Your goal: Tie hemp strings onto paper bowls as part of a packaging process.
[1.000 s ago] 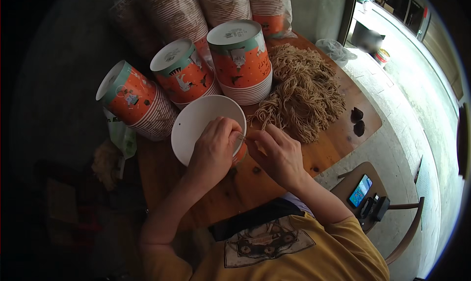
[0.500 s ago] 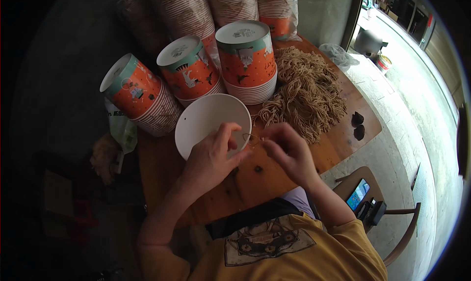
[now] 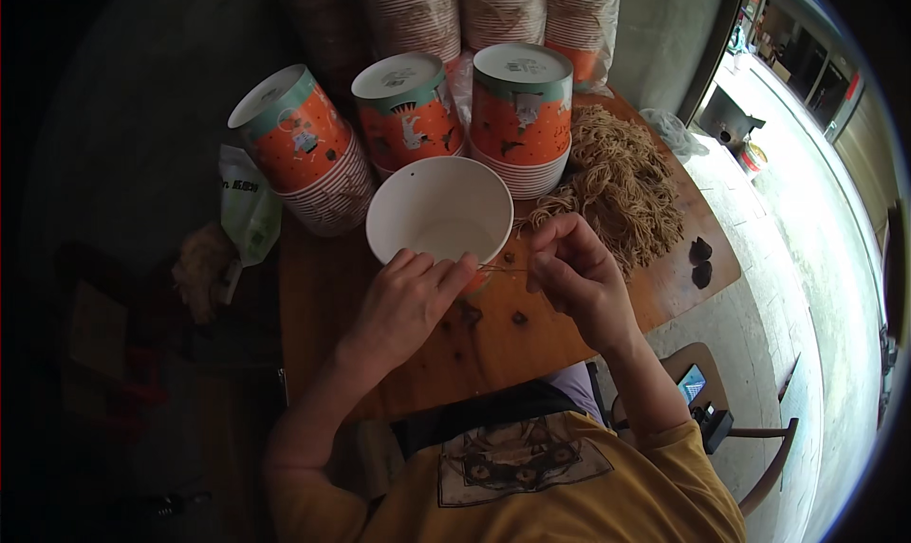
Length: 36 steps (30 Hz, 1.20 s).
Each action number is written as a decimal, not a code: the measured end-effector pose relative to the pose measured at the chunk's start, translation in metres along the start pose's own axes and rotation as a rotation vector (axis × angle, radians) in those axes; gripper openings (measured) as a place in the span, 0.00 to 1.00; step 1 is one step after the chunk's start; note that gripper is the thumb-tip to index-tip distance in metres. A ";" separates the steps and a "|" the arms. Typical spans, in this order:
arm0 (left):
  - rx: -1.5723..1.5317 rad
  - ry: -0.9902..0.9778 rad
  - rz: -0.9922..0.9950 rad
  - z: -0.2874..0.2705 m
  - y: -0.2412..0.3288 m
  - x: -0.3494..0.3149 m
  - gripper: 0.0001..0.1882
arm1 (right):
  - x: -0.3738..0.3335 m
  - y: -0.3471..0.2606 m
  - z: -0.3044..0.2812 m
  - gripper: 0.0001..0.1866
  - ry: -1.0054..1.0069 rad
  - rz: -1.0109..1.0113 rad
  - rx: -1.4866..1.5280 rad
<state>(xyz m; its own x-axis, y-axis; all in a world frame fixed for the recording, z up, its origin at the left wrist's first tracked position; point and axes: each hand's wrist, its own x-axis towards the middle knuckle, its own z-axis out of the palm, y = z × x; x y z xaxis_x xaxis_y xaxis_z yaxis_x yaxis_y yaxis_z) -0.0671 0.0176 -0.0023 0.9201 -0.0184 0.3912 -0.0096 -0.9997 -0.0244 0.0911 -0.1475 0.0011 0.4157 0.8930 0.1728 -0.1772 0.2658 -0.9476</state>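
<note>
A white-lined paper bucket (image 3: 441, 197) stands mouth up on the table, with a small dark hole near its far rim. My left hand (image 3: 403, 301) is at its near rim, fingers bent and closed by one end of a thin tan string (image 3: 503, 269). The string runs taut to my right hand (image 3: 581, 273), which pinches it between thumb and forefinger beside the bucket. Whether the string passes through the bucket's wall is hidden by my left fingers. Beyond my right hand lies a heap of matching tan strings (image 3: 631, 192).
Behind the bucket stand upturned stacks of orange and green paper buckets (image 3: 522, 116), with bagged stacks (image 3: 503, 17) farther back. Two small black objects (image 3: 700, 262) lie at the wooden table's (image 3: 380, 382) right edge. A chair (image 3: 678, 363) at right holds a phone (image 3: 692, 383).
My left hand has come down to the bucket's near rim and its fingers have closed. The loose string loop is now drawn straight between my hands. The view has shifted, too.
</note>
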 end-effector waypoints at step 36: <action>-0.085 0.128 -0.265 -0.008 -0.035 -0.023 0.07 | 0.024 -0.034 -0.009 0.10 -0.174 0.107 0.397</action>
<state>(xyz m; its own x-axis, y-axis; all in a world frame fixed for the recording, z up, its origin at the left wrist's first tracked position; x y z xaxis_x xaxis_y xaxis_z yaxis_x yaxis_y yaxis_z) -0.0910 0.0530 -0.0032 0.8380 0.2462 0.4869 0.1864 -0.9679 0.1687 0.1150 -0.1378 0.0354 0.2265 0.9617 0.1543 -0.5540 0.2575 -0.7917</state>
